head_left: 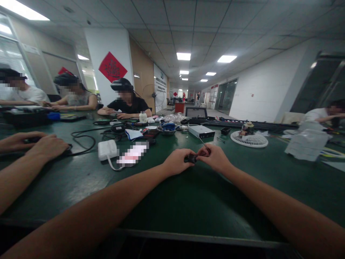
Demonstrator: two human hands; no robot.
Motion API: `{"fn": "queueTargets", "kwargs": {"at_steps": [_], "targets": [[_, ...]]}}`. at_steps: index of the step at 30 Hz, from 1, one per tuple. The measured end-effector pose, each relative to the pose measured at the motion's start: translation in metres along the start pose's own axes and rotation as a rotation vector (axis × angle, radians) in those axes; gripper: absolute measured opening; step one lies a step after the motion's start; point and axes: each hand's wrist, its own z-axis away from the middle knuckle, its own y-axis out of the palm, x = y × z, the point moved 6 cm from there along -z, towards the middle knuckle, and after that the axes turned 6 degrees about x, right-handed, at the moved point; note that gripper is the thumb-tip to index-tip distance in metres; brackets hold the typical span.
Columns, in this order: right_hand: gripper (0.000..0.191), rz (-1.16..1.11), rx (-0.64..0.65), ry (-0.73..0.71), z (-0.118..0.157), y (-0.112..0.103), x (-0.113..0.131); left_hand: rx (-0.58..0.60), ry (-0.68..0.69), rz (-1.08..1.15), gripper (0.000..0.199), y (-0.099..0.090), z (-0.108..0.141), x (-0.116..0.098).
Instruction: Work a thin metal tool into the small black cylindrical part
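My left hand (pixel 176 162) is closed around a small dark cylindrical part (pixel 191 158), held just above the green table (pixel 185 208). Close against it on the right, my right hand (pixel 217 157) has its fingers pinched together. A thin, rod-like metal tool (pixel 203 141) sticks up and to the left out of those right fingers; its exact kind is too small to make out. The right fingertips meet the end of the dark part, and they hide some of it.
A co-worker's hands (pixel 45 145) work with a black cabled object at left. Nearby lie a white adapter (pixel 107 149) and a lit phone (pixel 133 154). Beyond my hands are a metal-cased box (pixel 201 131), a bowl (pixel 167 131) and a white fan grille (pixel 249 140). Plastic packaging (pixel 307 144) stands right.
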Motion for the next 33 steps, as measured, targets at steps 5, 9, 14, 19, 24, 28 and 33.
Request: {"fn": "queueTargets", "kwargs": {"at_steps": [5, 9, 14, 19, 24, 28, 33], "targets": [[0.036, 0.014, -0.01, 0.016, 0.0, 0.002, 0.0, 0.013, 0.021, -0.021, 0.035, -0.001, 0.0, -0.002], [0.035, 0.041, 0.006, 0.021, 0.0, 0.004, 0.0, 0.032, 0.043, -0.034, 0.035, 0.001, 0.001, -0.004], [0.03, 0.093, 0.083, 0.097, -0.001, 0.009, -0.008, 0.049, 0.097, -0.053, 0.029, 0.0, 0.003, -0.01], [0.037, 0.128, 0.129, 0.158, -0.004, 0.012, -0.019, 0.024, 0.042, -0.032, 0.033, -0.003, 0.002, -0.01], [0.026, 0.134, 0.142, 0.101, -0.004, 0.011, -0.017, -0.08, -0.078, -0.053, 0.031, -0.002, -0.001, 0.006], [0.012, 0.215, 0.149, 0.06, -0.001, 0.003, -0.008, -0.214, -0.236, -0.086, 0.03, -0.009, 0.0, 0.028], [0.008, 0.256, 0.17, -0.005, 0.0, -0.004, 0.0, -0.276, -0.362, -0.066, 0.028, -0.015, 0.004, 0.047]]}}
